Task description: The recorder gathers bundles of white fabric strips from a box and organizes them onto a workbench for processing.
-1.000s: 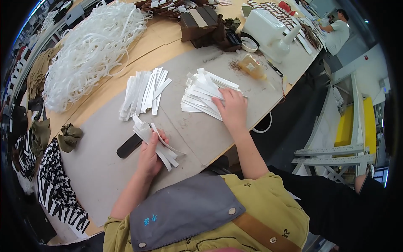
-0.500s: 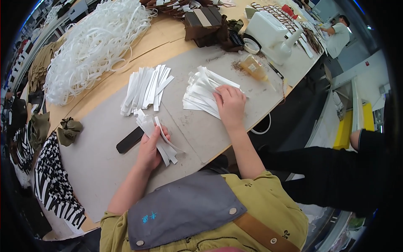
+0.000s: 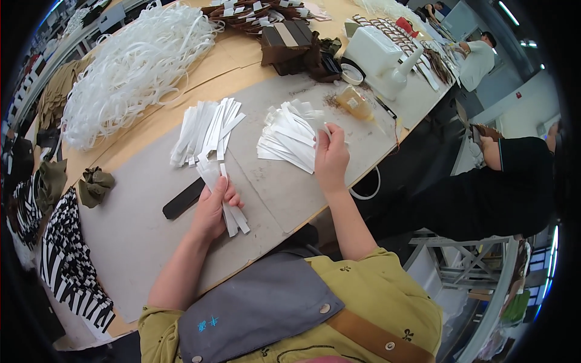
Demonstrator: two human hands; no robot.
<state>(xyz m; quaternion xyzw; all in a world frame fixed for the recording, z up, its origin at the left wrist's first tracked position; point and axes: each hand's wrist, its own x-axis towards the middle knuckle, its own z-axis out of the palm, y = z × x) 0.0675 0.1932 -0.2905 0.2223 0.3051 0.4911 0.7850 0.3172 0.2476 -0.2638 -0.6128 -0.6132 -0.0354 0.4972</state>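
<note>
My left hand (image 3: 216,209) is closed round a small bundle of flat white strips (image 3: 233,222), whose ends stick out above and below the fist. A flat black bar (image 3: 183,199) lies on the grey work surface just left of that hand. Beyond it, a pile of white strips (image 3: 203,130) is fanned out, and the bundle's upper ends reach its lower edge. To the right lies a second pile of white strips (image 3: 284,138). My right hand (image 3: 333,158) is at this pile's right end, thumb and fingers pinched on a strip there; the fingers partly hide it.
A big heap of white ribbon (image 3: 136,75) fills the far left. Black-and-white striped pieces (image 3: 72,260) and olive cloth (image 3: 95,186) lie at left. At the back are a brown block (image 3: 284,39), a white plastic container (image 3: 375,54) and an amber bottle (image 3: 356,104). A person in black (image 3: 484,187) is at right.
My right hand has drawn back slightly, from lying over the strips to a pinch at the pile's right end. The left-hand bundle is narrower and less splayed. The person at right has moved further into view.
</note>
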